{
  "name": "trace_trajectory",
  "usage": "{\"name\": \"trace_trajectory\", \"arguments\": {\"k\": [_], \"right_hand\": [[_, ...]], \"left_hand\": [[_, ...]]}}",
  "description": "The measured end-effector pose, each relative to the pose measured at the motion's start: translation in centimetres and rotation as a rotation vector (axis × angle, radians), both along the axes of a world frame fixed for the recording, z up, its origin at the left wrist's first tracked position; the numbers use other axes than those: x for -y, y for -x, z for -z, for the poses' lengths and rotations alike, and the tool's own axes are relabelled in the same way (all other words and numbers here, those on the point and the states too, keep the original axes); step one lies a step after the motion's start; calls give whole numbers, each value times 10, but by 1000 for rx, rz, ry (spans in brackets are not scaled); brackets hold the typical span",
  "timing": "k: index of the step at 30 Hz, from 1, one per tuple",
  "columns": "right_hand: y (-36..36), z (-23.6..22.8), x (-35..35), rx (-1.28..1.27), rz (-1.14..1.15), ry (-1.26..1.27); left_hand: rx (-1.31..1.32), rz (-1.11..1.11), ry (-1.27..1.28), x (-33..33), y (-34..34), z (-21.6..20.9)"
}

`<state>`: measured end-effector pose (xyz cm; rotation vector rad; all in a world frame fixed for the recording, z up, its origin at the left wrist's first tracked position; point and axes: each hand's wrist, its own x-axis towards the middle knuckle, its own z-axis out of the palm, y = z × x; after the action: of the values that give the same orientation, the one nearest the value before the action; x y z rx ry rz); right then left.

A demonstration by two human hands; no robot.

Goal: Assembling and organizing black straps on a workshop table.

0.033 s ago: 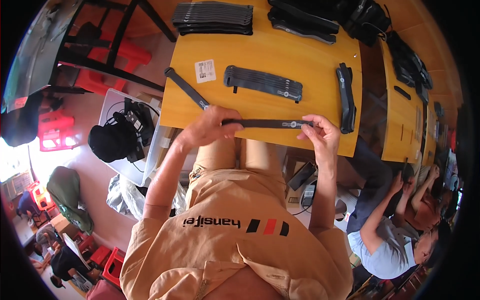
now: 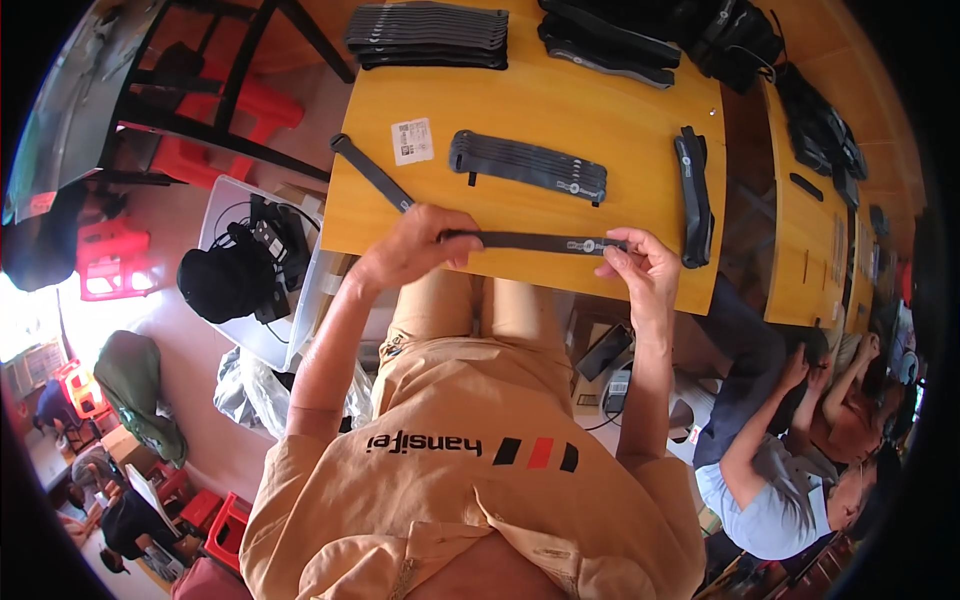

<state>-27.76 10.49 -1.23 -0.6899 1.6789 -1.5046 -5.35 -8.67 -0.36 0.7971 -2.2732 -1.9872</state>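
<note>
Between my two hands a dark grey strap [image 2: 540,243] with a printed white label is stretched level above the table's near edge. My left hand [image 2: 420,245] grips its left end, and my right hand [image 2: 645,262] pinches the right end between thumb and fingers. Just beyond my left hand lies a single grey strap [image 2: 370,172], slanted, its near end hidden by that hand. Past the held strap rests a fanned row of grey straps [image 2: 528,165]. To the right, a narrow bundle of dark straps [image 2: 692,195] lies along the table's side.
On the yellow table [image 2: 620,115] are a white paper label [image 2: 411,141], a stack of straps [image 2: 430,35] and more dark bundles [image 2: 608,48] at the far side. A white bin [image 2: 222,215] with black items stands left. A co-worker [image 2: 770,495] sits at the right.
My left hand has risen very slightly, and the held strap has shifted a little with it. Otherwise the things on the table lie as before.
</note>
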Motion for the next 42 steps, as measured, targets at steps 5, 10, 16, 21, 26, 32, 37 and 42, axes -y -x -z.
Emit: {"name": "trace_trajectory", "arguments": {"k": [5,10,16,21,26,32,37,42], "right_hand": [[3,13,16,101,145,-19],[4,31,34,129,231,38],[4,50,42,-13,305,-34],[4,55,44,-60,322,4],[6,56,47,-88,346,-30],[6,58,53,-89,347,-25],[7,59,51,-103,384,-55],[6,57,51,-102,390,-49]], "left_hand": [[-105,-250,-27,17,3,23],[-32,-479,-45,27,16,35],[-108,-546,-222,36,19,47],[-58,-568,-36,34,27,53],[25,-591,166,30,35,52],[33,-646,181,31,33,61],[32,-681,250,31,35,67],[36,-691,243,32,37,68]]}}
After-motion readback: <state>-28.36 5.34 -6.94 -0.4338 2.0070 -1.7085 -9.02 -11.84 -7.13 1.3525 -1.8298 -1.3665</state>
